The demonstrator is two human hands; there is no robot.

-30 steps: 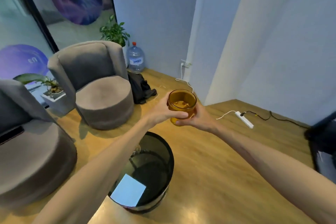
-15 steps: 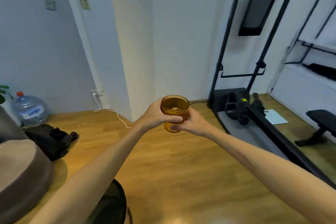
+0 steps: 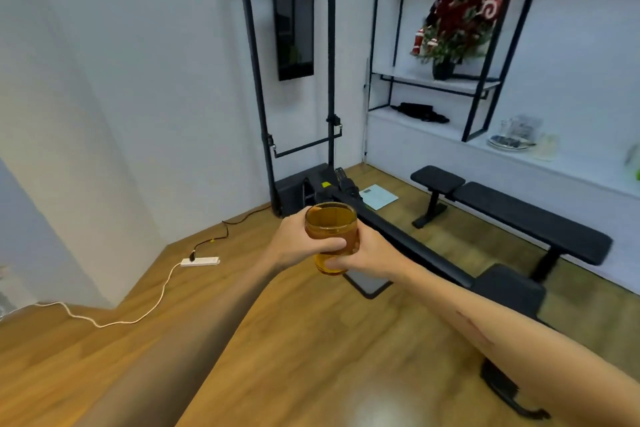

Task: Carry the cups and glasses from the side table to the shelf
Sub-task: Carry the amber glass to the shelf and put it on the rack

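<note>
1. I hold 1 amber glass (image 3: 331,236) upright in front of me, above the wooden floor (image 3: 311,340); both hands are around it.
2. My left hand (image 3: 299,241) grips its upper part, the fingers (image 3: 332,245) curled across the front; my right hand (image 3: 369,255) wraps the lower part from the other side.
3. The shelf (image 3: 433,80) stands on the far right wall; a potted plant (image 3: 457,10) is on it.
4. A black bench (image 3: 512,215) is below the shelf; a white power strip (image 3: 200,261) lies on the floor to the left.
</note>
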